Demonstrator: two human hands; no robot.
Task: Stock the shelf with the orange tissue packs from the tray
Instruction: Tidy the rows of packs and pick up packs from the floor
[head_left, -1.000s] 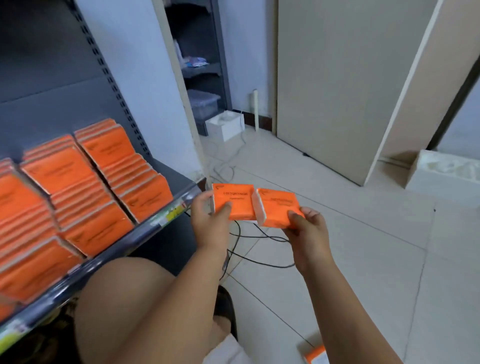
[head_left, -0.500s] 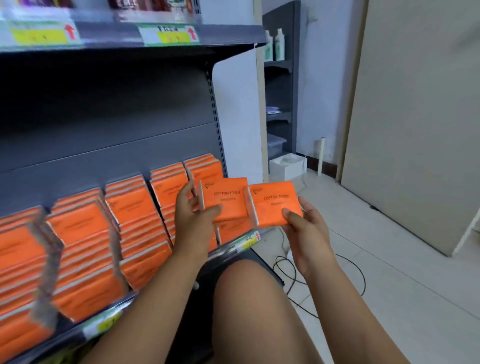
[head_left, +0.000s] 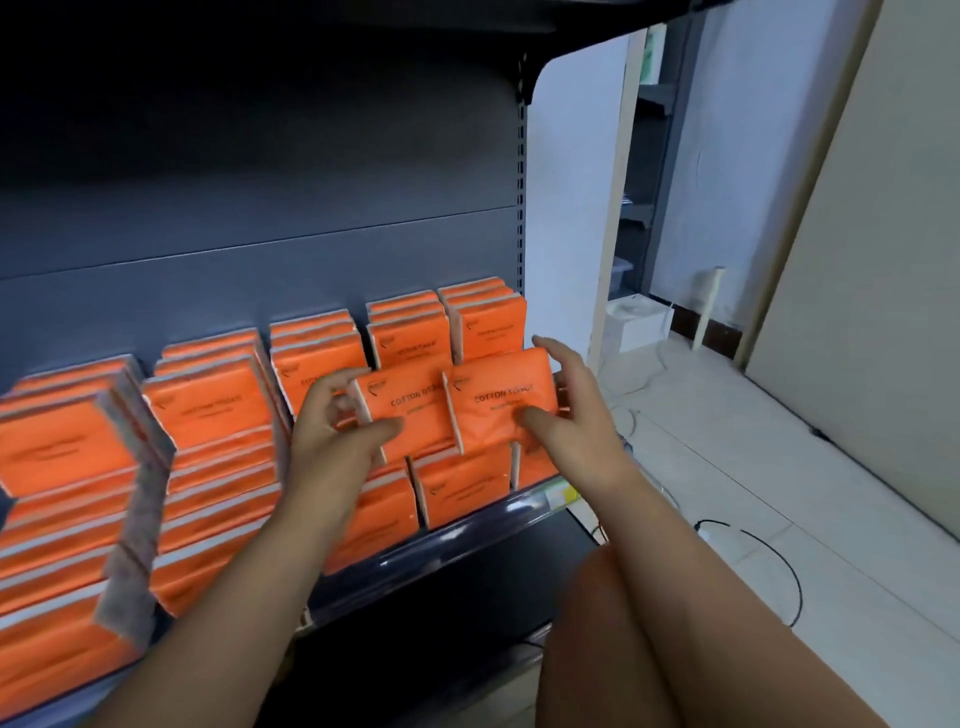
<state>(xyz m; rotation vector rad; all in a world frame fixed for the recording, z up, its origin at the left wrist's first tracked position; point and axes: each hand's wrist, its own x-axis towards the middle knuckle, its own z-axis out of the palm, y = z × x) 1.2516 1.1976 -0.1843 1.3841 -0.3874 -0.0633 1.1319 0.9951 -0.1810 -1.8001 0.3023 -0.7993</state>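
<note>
— Grey metal shelf (head_left: 467, 538) with a dark back panel (head_left: 311, 156); tiled floor (head_left: 779, 467) to the right. What stands on the shelf?
— Rows of orange tissue packs (head_left: 208, 405), upright and leaning back, several deep, from the left edge of view to the shelf's right end.
— And the hands?
— Left hand (head_left: 332, 436): grip closed on the first pack (head_left: 410, 410), thumb across its front, fingers behind its left edge. Right hand (head_left: 576, 415): grip closed on the second pack (head_left: 498, 397), thumb on its face, fingers over its upper right corner.
— Where are those two packs?
— Side by side, inner edges meeting, printed faces toward the camera, held just in front of the rightmost rows. A black cable (head_left: 769, 566) lies on the floor; a bare knee (head_left: 623, 623) shows below.
</note>
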